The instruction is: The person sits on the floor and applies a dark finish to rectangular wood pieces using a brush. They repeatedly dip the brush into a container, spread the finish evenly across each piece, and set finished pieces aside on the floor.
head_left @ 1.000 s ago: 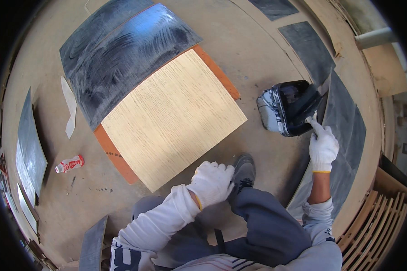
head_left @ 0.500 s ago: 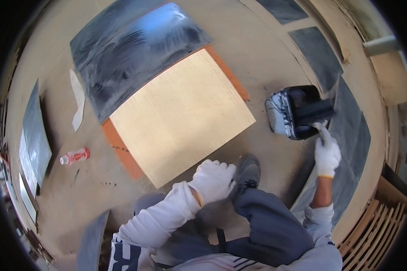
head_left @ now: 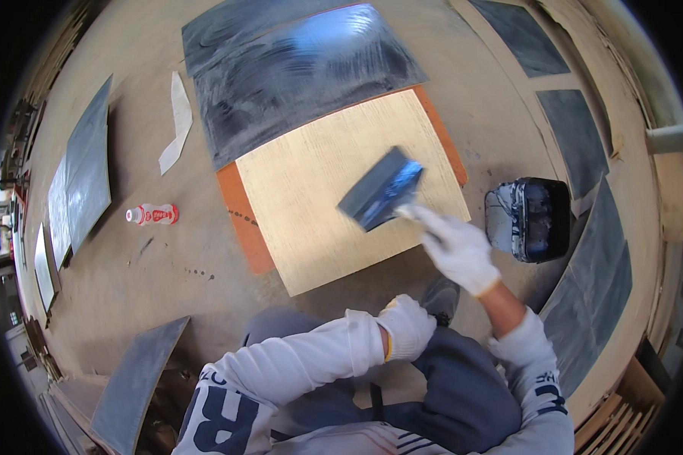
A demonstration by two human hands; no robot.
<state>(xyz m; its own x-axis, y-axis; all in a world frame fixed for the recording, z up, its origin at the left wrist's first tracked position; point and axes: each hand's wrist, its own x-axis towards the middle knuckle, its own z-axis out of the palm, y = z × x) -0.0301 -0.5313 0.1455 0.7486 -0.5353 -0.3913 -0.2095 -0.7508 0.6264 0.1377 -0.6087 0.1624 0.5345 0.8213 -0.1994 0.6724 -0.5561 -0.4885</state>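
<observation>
My right hand (head_left: 461, 254), in a white knit glove, grips the handle of a wide flat brush (head_left: 382, 189) with a dark head, wet and shiny in part. The brush is over the right half of a pale wood-grain board (head_left: 303, 212); whether it touches the surface I cannot tell. My left hand (head_left: 408, 327), also gloved, is closed beside my knee, and its palm side is hidden. To the right of the board stands a paint-smeared tub (head_left: 501, 220) with black paint inside. Beyond the board lies a sheet coated in streaky black (head_left: 303, 83).
Orange-brown sheet (head_left: 243, 227) edges show under the pale board. A bottle with a red label (head_left: 155, 214) and a white strip (head_left: 178, 125) lie on the left floor. Dark sheets (head_left: 87, 174) stand at left; more dark panels (head_left: 592, 296) lie along the right. A wooden slatted frame (head_left: 615, 425) is lower right.
My right hand has lifted the brush from the tub and brought it left over the pale board. My left hand has shifted slightly right and down. The whole view has swung.
</observation>
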